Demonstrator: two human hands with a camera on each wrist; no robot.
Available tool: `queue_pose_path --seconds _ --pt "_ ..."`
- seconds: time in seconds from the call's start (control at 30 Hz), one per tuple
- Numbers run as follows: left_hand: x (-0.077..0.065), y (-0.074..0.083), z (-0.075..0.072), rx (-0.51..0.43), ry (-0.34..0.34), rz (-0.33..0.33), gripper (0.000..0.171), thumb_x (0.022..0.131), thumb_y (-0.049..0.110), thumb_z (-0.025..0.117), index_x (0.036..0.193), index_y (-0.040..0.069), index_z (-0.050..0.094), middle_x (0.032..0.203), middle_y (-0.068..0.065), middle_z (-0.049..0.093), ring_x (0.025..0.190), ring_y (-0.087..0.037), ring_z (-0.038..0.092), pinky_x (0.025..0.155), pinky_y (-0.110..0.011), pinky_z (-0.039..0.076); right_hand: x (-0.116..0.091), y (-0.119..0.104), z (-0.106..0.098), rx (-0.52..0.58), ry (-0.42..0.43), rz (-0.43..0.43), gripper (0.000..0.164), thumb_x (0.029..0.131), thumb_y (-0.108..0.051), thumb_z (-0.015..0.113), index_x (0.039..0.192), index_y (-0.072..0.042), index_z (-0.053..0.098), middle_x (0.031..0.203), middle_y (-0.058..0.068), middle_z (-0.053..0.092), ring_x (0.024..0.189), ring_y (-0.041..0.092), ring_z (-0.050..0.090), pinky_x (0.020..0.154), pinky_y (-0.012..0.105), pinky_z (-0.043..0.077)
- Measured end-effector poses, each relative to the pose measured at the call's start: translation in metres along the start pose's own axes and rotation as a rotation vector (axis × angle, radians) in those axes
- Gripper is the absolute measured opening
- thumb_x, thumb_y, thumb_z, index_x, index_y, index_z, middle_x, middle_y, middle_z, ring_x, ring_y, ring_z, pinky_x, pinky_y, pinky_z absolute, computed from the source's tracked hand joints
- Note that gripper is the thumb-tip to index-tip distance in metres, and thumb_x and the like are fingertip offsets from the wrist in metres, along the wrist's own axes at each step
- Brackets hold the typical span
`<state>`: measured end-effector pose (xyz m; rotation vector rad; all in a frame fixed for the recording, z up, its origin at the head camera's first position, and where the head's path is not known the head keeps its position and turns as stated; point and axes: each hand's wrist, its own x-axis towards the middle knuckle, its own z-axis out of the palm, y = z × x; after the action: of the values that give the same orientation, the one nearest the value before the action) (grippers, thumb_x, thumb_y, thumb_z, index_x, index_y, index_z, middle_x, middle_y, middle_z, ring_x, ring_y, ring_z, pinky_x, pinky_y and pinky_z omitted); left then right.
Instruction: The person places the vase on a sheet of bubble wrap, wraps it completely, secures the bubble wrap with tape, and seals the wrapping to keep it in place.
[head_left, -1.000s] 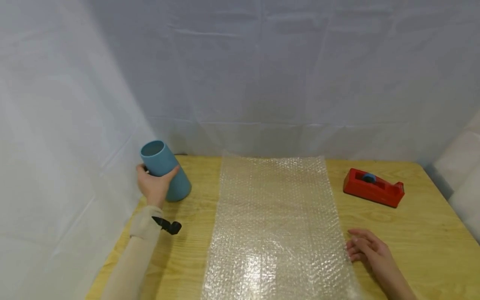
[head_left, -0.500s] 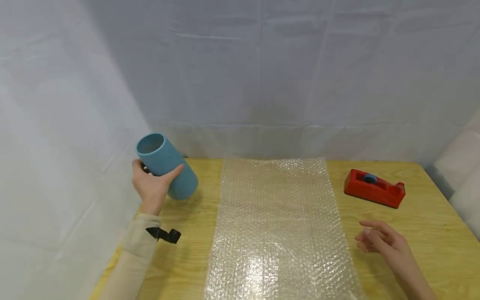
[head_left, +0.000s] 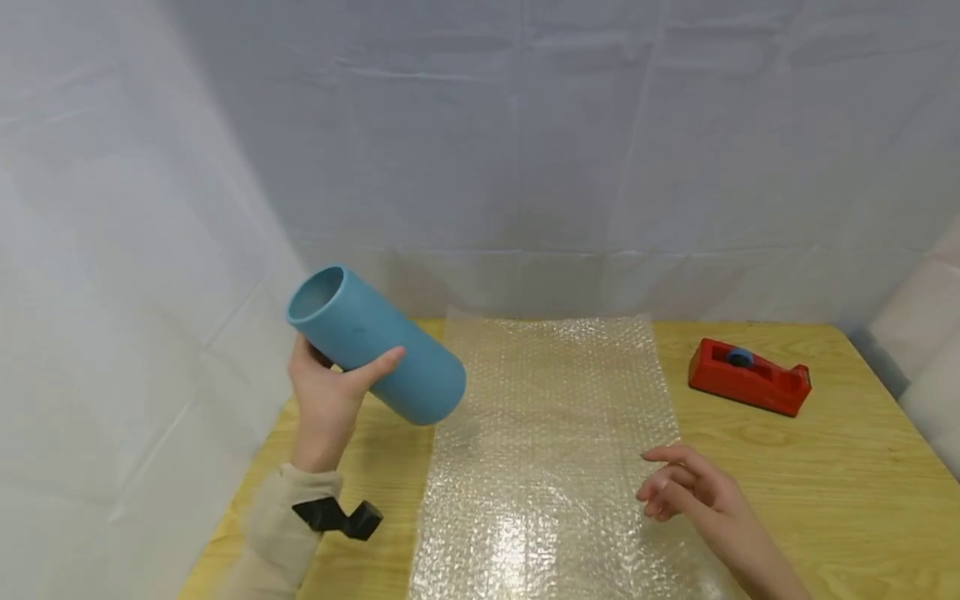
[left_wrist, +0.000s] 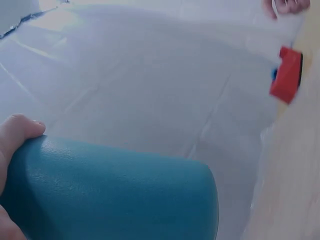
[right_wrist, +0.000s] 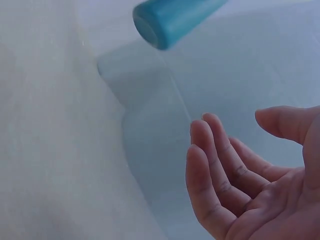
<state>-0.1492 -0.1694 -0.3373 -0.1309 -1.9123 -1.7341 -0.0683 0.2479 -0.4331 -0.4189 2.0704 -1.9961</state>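
Observation:
My left hand (head_left: 330,404) grips a blue cylindrical vase (head_left: 386,346) around its side, thumb along the near face. The vase is tilted, its open mouth up to the left and its closed base toward the right, raised over the left edge of a sheet of bubble wrap (head_left: 555,442). In the left wrist view the vase (left_wrist: 115,190) fills the lower left. My right hand (head_left: 701,500) hovers over the right edge of the bubble wrap with its fingers loosely bent and nothing in them. The right wrist view shows the vase's base (right_wrist: 152,25) beyond those fingers (right_wrist: 200,170).
A red tape dispenser (head_left: 750,377) with a blue-cored roll stands on the right of the yellow wooden table (head_left: 847,500). White cloth (head_left: 480,167) hangs behind the table and along its left side.
The vase has been lifted off the table by my left hand, tilted further and carried right toward the bubble wrap. My right hand drew back right, then moved left over the sheet.

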Motion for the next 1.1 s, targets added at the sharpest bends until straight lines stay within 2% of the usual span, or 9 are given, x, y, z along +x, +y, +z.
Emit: queue_pose_path --seconds 0.17,0.3,0.47,0.6,0.67,0.77,0.9,1.0,1.1 --pt "-0.025 0.012 0.016 -0.119 -0.057 -0.085 0.084 0.069 -0.006 0.085 0.142 0.014 0.047 0.134 -0.008 0.054 0.122 -0.027 0.054 0.099 -0.047 0.048 0.003 0.000 0.021 0.081 -0.062 0.076 0.031 0.107 -0.015 0.045 0.138 -0.016 0.048 0.106 0.012 0.068 0.088 0.025 0.067 0.080 0.038 0.057" --pt "-0.048 0.020 0.030 -0.222 -0.077 -0.148 0.085 0.067 -0.015 0.080 0.141 0.009 0.046 0.132 -0.011 0.055 0.120 -0.032 0.056 0.095 -0.045 0.051 0.008 0.003 0.042 0.171 -0.092 0.105 0.036 0.107 -0.015 0.044 0.142 -0.019 0.041 0.120 0.018 0.063 0.094 0.027 0.067 0.083 0.042 0.057" --pt "-0.081 0.022 0.049 -0.340 -0.077 -0.207 0.076 0.063 -0.013 0.079 0.132 0.003 0.050 0.122 -0.018 0.060 0.110 -0.033 0.062 0.091 -0.045 0.054 0.014 0.008 0.069 0.308 -0.153 0.093 0.051 0.107 -0.013 0.043 0.153 -0.018 0.021 0.147 0.028 0.036 0.116 0.034 0.059 0.090 0.053 0.052" --pt "-0.106 0.019 0.060 -0.382 -0.088 -0.255 0.074 0.063 -0.006 0.081 0.129 0.002 0.050 0.117 -0.020 0.060 0.106 -0.034 0.062 0.088 -0.046 0.054 0.016 0.016 0.087 0.423 -0.176 0.142 0.079 0.102 -0.021 0.054 0.158 -0.014 -0.002 0.156 0.032 0.013 0.128 0.035 0.046 0.096 0.057 0.047" --pt "-0.116 0.018 0.065 -0.388 -0.090 -0.286 0.074 0.063 -0.003 0.083 0.128 0.002 0.049 0.116 -0.019 0.059 0.105 -0.034 0.062 0.088 -0.046 0.054 0.015 0.019 0.092 0.448 -0.150 0.198 0.090 0.098 -0.028 0.059 0.157 -0.014 -0.007 0.156 0.031 0.012 0.128 0.032 0.043 0.098 0.052 0.045" --pt "-0.128 0.016 0.073 -0.431 -0.096 -0.329 0.075 0.062 -0.004 0.084 0.128 0.001 0.047 0.115 -0.018 0.059 0.104 -0.033 0.061 0.087 -0.046 0.054 0.013 0.026 0.097 0.477 -0.043 0.219 0.096 0.092 -0.030 0.064 0.156 -0.007 -0.004 0.148 0.026 0.026 0.121 0.028 0.045 0.096 0.042 0.044" --pt "-0.136 0.014 0.076 -0.488 -0.144 -0.374 0.081 0.063 -0.003 0.086 0.131 0.003 0.043 0.119 -0.020 0.056 0.108 -0.036 0.059 0.088 -0.050 0.053 0.010 0.034 0.098 0.497 0.133 0.096 0.081 0.087 -0.012 0.066 0.151 -0.002 0.017 0.134 0.012 0.042 0.112 0.024 0.049 0.090 0.036 0.046" --pt "-0.138 0.012 0.073 -0.495 -0.193 -0.424 0.080 0.067 0.001 0.087 0.132 0.005 0.041 0.121 -0.018 0.055 0.112 -0.036 0.057 0.091 -0.050 0.051 0.008 0.036 0.093 0.473 0.211 0.011 0.069 0.084 -0.004 0.064 0.146 -0.013 0.035 0.132 0.006 0.048 0.112 0.023 0.051 0.090 0.035 0.046" --pt "-0.139 0.008 0.066 -0.482 -0.227 -0.470 0.071 0.070 0.003 0.085 0.129 0.004 0.046 0.118 -0.015 0.058 0.109 -0.033 0.058 0.091 -0.046 0.050 0.007 0.032 0.086 0.434 0.258 0.016 0.061 0.086 -0.007 0.063 0.141 -0.026 0.046 0.136 0.000 0.050 0.115 0.021 0.051 0.091 0.036 0.045"
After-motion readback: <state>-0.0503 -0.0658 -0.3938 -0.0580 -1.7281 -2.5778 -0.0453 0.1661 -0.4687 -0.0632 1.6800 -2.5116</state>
